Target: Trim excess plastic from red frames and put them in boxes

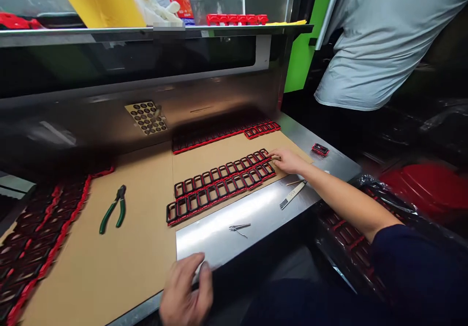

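Frames [223, 179], small rectangular ones in black with red bases, stand side by side in two close, slanting rows on the right part of the cardboard [142, 248], seen from the head camera. Their middles look open, with tan showing through, and the black rims have rounded corners and a slight shine. More black-and-red pieces [212, 143] run in a long dark strip along the far edge of the cardboard, and others [44, 228] fill its left side (too dark there to make out each piece).

The right hand [287, 161] reaches over the cardboard's right part, forearm coming in from the lower right, palm down, its bent fingertips at the right end of the farther row; I cannot tell whether they pinch the last frame or only touch it. At the cardboard's near edge, the left hand [186, 292] is slightly blurred, fingers curled, thumb apart from the forefinger, with nothing seen in it. Green-handled pliers [120, 195] lie on the left half of the cardboard.
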`<state>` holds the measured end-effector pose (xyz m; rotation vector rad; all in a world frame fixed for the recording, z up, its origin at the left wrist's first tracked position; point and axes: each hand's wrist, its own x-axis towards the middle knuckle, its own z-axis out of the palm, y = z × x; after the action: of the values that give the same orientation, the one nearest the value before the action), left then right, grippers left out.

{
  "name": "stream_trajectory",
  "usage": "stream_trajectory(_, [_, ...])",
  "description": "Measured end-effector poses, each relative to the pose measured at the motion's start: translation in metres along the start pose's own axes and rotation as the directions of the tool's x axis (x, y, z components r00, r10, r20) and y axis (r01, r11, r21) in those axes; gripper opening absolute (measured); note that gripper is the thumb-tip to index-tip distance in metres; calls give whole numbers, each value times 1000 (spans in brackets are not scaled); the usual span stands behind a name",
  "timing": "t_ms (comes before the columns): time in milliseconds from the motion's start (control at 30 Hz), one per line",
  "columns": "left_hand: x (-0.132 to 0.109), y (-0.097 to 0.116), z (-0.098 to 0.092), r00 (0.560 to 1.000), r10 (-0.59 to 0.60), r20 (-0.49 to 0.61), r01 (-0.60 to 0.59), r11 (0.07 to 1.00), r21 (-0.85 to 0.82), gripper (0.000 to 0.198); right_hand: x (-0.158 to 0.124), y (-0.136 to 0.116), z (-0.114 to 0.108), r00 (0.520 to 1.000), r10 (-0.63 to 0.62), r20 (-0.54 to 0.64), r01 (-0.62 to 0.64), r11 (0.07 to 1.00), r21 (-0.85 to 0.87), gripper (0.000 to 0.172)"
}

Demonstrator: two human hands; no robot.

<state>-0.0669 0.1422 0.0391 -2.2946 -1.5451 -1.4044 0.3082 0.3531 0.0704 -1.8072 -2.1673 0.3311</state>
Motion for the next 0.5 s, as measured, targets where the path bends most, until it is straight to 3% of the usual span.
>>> stream_trajectory(67, [21,5,28,997,55,56,-52,997,-52,14,-3,-3,2,998,-66,11,66,998,-11,39])
stream_trajectory(167, [31,8,52,997,-1,73,5,999,-54,12,0,-2,-3,993,-119,9,119,992,-31,37])
stream_trajectory(367, [19,-1,51,951,-309,-2,309,950,47,18,-2,-7,-16,990,-136,23,137,988,-70,35])
stream_trajectory(500, [20,-1,52,926,-374,48,372,927,47,23,-28,-23,-8,981,-182,59,186,980,-68,37])
